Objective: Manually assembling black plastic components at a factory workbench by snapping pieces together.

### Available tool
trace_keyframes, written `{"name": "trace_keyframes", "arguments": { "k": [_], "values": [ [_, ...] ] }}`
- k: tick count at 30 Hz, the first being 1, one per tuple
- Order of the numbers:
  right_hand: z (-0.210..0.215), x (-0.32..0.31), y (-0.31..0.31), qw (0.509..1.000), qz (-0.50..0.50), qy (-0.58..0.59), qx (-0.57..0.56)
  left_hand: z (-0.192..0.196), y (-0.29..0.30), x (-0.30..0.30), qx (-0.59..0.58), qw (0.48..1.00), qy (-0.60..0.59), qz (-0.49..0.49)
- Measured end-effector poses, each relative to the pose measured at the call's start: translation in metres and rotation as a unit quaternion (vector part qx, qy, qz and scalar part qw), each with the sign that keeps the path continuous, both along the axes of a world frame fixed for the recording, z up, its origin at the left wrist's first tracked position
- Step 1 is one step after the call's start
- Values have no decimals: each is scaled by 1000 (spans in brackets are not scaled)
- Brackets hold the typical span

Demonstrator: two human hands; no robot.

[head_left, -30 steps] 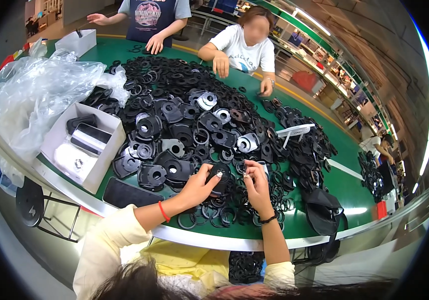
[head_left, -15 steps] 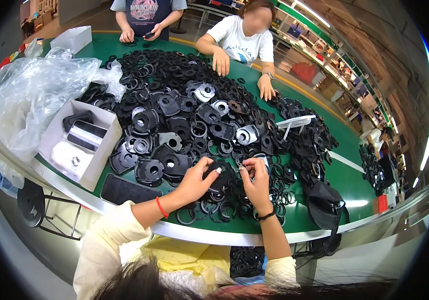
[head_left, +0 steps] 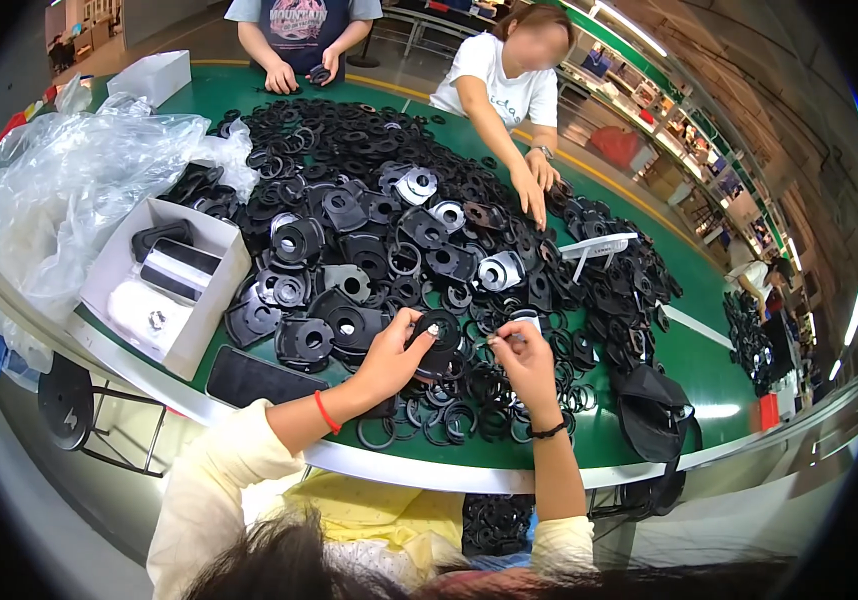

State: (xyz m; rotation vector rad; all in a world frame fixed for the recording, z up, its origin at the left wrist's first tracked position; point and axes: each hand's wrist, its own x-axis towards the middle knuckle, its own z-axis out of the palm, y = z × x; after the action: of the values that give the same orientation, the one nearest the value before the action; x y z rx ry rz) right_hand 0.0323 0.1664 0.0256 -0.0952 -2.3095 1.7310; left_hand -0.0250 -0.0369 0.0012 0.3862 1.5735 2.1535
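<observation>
My left hand (head_left: 394, 357) grips a round black plastic part with a ring-shaped face (head_left: 439, 345) between thumb and fingers, above the near side of the pile. A little to its right, apart from that part, my right hand (head_left: 529, 368) is closed in a pinch. Whatever its fingertips hold, if anything, is too small to make out. Loose black rings (head_left: 439, 418) lie on the green table (head_left: 589, 440) below both hands. Black plates with round holes (head_left: 304, 340) are heaped just beyond my left hand.
On the left are an open box (head_left: 231, 290), a dark phone-like slab (head_left: 259, 378) and clear plastic bags (head_left: 69, 190). A white stand (head_left: 597, 245) sits within the pile; a black bag (head_left: 649, 410) rests at the right edge. Two people work across the table.
My right hand has drawn slightly away from the part, which now shows its round face more clearly. Across the table, the white-shirted person's hands have come together over the pile.
</observation>
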Motion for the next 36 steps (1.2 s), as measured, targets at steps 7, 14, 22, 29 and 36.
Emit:
{"name": "trace_keyframes", "arguments": {
  "k": [7,14,22,29,36],
  "values": [
    [5,5,-9,993,72,65,-60,-4,1,1,-23,999,23,-39],
    [14,8,-24,984,115,77,111,-8,0,1,-47,995,46,-72],
    [19,8,-25,951,75,167,250,-8,1,1,-32,998,25,-53],
    [17,10,-35,951,64,146,263,-5,0,4,-40,993,52,-102],
    [6,10,-43,940,9,162,298,-6,-1,5,-91,988,103,-74]
  ]
}}
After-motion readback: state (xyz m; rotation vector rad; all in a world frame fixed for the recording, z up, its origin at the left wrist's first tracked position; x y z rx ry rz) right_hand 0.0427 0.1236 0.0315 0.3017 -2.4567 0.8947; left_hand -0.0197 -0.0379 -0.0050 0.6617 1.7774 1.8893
